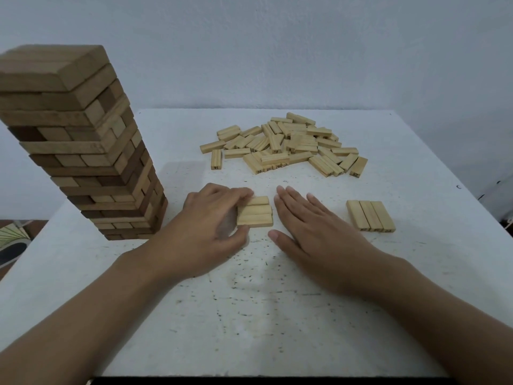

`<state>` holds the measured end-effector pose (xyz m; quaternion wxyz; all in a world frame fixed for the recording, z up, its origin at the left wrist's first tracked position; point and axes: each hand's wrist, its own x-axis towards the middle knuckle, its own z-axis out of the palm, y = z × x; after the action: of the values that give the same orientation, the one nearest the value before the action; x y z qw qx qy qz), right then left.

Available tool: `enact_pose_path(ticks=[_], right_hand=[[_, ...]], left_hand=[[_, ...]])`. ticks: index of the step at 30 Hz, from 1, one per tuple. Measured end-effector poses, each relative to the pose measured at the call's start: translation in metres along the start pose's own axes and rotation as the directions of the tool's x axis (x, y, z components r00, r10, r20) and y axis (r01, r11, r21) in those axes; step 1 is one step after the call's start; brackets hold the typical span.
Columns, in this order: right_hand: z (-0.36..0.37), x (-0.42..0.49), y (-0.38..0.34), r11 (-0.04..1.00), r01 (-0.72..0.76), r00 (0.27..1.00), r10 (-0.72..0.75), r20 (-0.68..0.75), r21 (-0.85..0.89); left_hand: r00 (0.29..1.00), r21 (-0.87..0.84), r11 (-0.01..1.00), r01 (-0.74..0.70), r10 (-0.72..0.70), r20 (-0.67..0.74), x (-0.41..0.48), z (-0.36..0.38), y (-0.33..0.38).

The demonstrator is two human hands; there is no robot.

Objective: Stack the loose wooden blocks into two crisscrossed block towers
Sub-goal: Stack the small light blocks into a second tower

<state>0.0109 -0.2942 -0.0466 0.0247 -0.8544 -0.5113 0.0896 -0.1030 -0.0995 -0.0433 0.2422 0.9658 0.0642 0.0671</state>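
So the left hand (205,226) pinches a flat row of 3 pale wooden blocks (256,213) on the white worktop (277,315), right hand (313,226) flat beside it, fingers straight.

Tower (69,120) cut off by the left edge, left ends of the three-block row (258,216) right of the tower hidden under the left grip (205,226), numbers on the pile (291,143) beyond the tower mostly too small to read

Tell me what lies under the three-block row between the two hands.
Only the white table shows beneath the three-block row, which looks like a single flat layer. The left hand grips its left end and covers it, so nothing under that end can be checked.
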Motion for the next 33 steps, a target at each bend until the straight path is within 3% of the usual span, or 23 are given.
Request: enact_pose_path(ticks=[4, 7, 26, 33], right_hand=[[0.004, 0.002, -0.001, 0.999, -0.006, 1.0, 0.006, -0.001, -0.034], [0.008, 0.004, -0.003, 0.999, -0.018, 0.999, 0.017, -0.035, -0.037], [0.015, 0.008, -0.009, 0.999, -0.044, 0.991, 0.045, -0.123, 0.011], [-0.006, 0.008, -0.001, 0.983, -0.02, 0.984, 0.051, -0.172, 0.18]], left_hand=[[0.992, 0.234, 0.964, -0.124, 0.127, 0.0, -0.001, 0.006, -0.006], [0.986, 0.308, 0.938, -0.16, 0.168, 0.0, -0.002, 0.013, -0.01], [0.974, 0.329, 0.92, -0.215, 0.228, 0.0, 0.003, 0.016, -0.011], [0.97, 0.364, 0.905, -0.221, 0.243, -0.015, 0.002, 0.014, -0.009]])
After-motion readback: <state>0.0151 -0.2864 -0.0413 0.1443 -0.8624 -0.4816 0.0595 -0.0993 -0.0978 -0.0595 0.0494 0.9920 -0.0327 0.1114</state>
